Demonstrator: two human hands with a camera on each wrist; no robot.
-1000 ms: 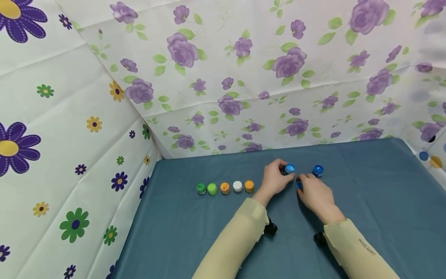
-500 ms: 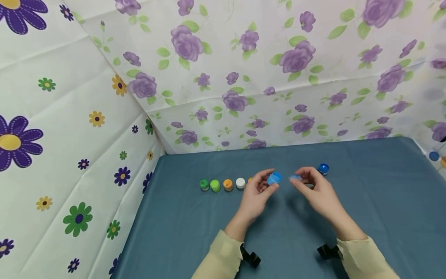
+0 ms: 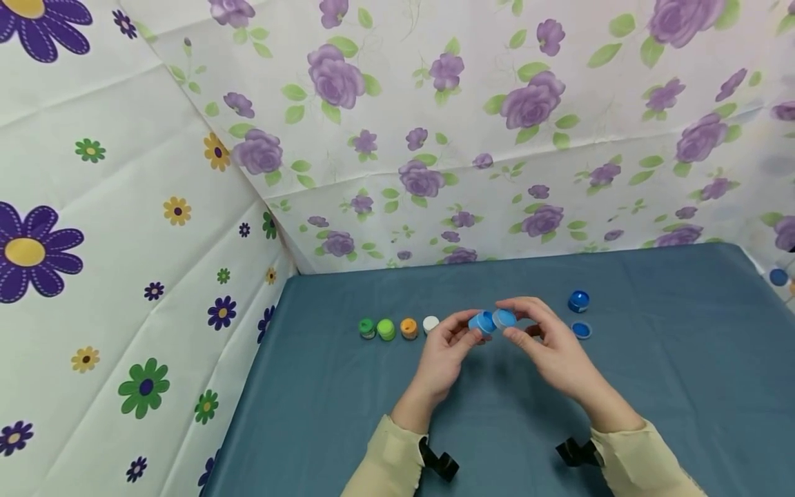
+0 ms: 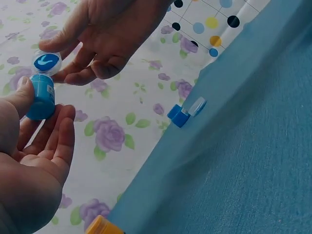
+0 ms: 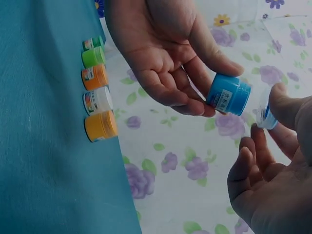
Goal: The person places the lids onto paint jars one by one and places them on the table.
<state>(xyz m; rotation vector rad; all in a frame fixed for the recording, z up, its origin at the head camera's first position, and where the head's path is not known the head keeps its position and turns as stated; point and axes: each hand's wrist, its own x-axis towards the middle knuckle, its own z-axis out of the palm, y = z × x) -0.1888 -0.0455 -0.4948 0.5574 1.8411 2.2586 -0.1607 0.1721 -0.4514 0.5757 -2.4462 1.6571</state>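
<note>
In the head view my left hand (image 3: 442, 355) grips an uncapped light blue paint jar (image 3: 481, 323) between thumb and fingers. The jar is tilted, its mouth towards the right. My right hand (image 3: 549, 348) pinches a clear lid (image 3: 504, 318) by its edge, close beside the jar's mouth. Blue paint coats the face of this lid (image 4: 46, 62) in the left wrist view. The right wrist view shows a white label on the held jar (image 5: 229, 95). Both jar and lid are up off the table.
An uncapped dark blue jar (image 3: 579, 301) stands on the table (image 3: 671, 359) at right, its blue-smeared lid (image 3: 581, 330) lying in front. Left of my hands is a row of green (image 3: 367, 328), light green (image 3: 386, 330), orange (image 3: 408, 328), white (image 3: 430, 323) and yellow-orange jars (image 5: 101, 126).
My left hand has lifted the light blue jar off the table and drawn it left and nearer. My right hand has raised the lid and brought it left, up to the jar's mouth.
</note>
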